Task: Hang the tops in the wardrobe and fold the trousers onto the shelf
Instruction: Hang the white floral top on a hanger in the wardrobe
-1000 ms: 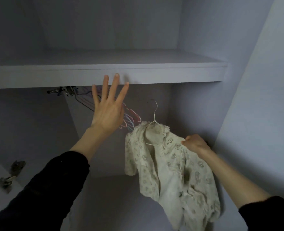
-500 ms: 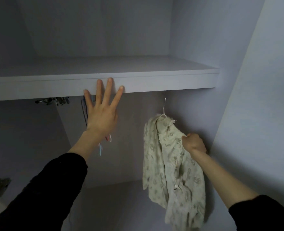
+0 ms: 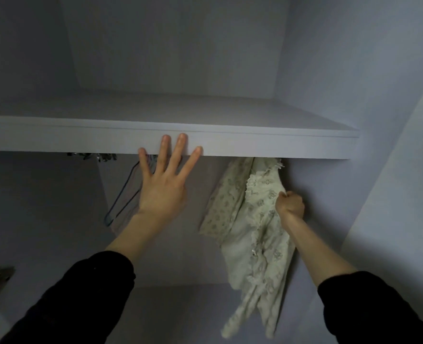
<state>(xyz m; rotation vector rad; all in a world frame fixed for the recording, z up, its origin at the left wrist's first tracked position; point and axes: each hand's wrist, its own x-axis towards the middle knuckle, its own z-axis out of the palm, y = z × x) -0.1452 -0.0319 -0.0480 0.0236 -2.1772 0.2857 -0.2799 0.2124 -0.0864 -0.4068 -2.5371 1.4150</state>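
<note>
Two fingertips (image 3: pixel 166 139) overlap shelf edge (image 3: pixel 267 147); beneath, open room.

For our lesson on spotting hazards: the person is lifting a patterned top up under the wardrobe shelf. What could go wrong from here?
1. The shelf hides the top's hanger hook, so it may miss the rail.
2. The right hand grips only bunched fabric of the patterned top, which might slip off its hanger.
3. The left hand, spread open by the empty hangers, could knock them.

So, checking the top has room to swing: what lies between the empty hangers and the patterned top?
In the head view, only the spread left hand and bare wardrobe back wall separate the thin wire hangers from the cream patterned top.
</note>
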